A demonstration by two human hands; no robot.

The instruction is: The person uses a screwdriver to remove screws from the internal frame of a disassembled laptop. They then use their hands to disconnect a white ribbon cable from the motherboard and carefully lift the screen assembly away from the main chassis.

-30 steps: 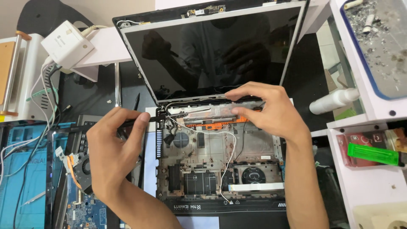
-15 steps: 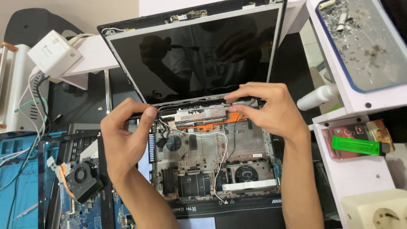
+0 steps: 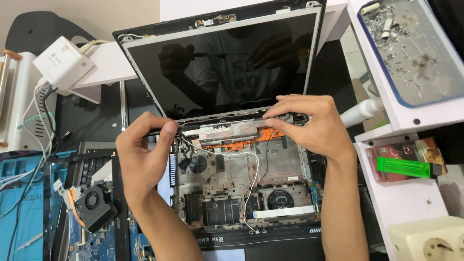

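Figure: opened laptop base (image 3: 241,193) on the bench, seen from above, with its screen panel (image 3: 217,63) tilted back. My left hand (image 3: 142,154) pinches thumb against forefinger on the left end of the hinge strip, at the left corner where screen meets base. My right hand (image 3: 309,128) lies fingers-down over the right end of the same line, the fingertips (image 3: 273,113) pressing on the silver hinge bracket (image 3: 232,130); they curl closed on its edge, though whether they truly clamp it I cannot tell. An orange flat part (image 3: 251,140) shows just below the bracket, and white and black wires (image 3: 253,166) run down across the bare chassis.

Step in hand, as I judge it: working the hinge assembly at its seat along the rear of the base. The next move calls for even handling at both ends, wires kept free of the bracket.

Beside the base on my left: a loose cooling fan (image 3: 94,205) on a circuit board.
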